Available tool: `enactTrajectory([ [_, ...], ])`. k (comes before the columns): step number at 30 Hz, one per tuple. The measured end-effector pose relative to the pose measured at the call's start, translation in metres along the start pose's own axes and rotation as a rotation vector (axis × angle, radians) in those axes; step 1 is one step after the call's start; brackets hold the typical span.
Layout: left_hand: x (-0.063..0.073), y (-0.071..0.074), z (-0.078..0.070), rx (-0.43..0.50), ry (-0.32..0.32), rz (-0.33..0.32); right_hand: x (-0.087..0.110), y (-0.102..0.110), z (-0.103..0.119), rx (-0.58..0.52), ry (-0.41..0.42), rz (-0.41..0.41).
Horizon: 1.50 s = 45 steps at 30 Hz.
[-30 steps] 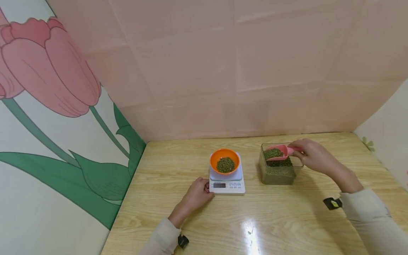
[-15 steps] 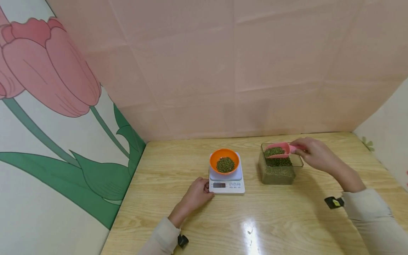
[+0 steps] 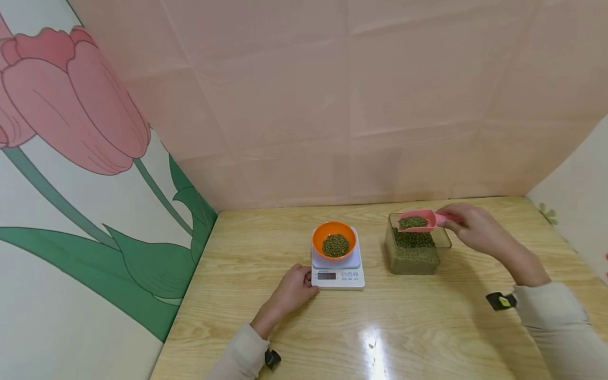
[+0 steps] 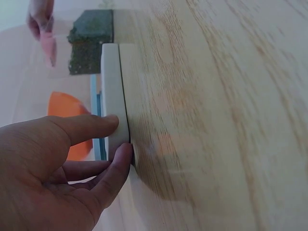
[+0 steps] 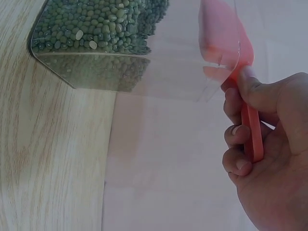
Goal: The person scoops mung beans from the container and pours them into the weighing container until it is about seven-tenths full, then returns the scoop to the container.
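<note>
My right hand (image 3: pixel 481 228) grips the handle of a pink scoop (image 3: pixel 427 216), its fingers curled round it in the right wrist view. Green mung beans (image 3: pixel 413 222) fill the scoop, which hangs over the top of a clear plastic container (image 3: pixel 414 268). More mung beans (image 5: pixel 86 26) lie inside that container. At the left, my left hand (image 3: pixel 292 289) holds the front left corner of a white kitchen scale (image 3: pixel 353 284), thumb and fingers pinching its edge in the left wrist view. On the scale sits an orange bowl (image 3: pixel 321 236) with mung beans in its bottom.
The wooden table (image 3: pixel 237 253) carries the scale and the container side by side, a gap between them. A pink sheet (image 3: pixel 304 105) rises along the back edge. A wall with painted tulips (image 3: pixel 76 105) stands left, a pale wall (image 3: pixel 584 174) right.
My right hand has lifted the loaded scoop and drawn it slightly right, above the beans in the container. The left hand, scale and bowl stay put.
</note>
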State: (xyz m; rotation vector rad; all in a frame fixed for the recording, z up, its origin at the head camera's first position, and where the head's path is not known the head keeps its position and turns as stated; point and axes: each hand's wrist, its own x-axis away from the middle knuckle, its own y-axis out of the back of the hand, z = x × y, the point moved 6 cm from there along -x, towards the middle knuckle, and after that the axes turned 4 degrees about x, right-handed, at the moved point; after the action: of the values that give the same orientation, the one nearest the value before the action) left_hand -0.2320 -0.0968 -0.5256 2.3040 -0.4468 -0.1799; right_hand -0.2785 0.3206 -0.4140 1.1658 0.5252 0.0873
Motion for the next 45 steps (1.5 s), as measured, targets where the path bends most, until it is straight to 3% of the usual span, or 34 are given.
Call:
enactTrajectory([
  [17,0.001,-0.001,0.001,0.019,0.017,0.007,0.003,0.003,0.0,-0.036,-0.036,0.004],
  [25,0.001,0.0,0.0,0.016,0.016,0.01,0.002,0.011,0.003,-0.026,-0.013,-0.041],
  [45,0.001,0.001,-0.002,-0.001,-0.011,0.004,-0.009,0.017,0.028,-0.028,0.007,-0.047],
])
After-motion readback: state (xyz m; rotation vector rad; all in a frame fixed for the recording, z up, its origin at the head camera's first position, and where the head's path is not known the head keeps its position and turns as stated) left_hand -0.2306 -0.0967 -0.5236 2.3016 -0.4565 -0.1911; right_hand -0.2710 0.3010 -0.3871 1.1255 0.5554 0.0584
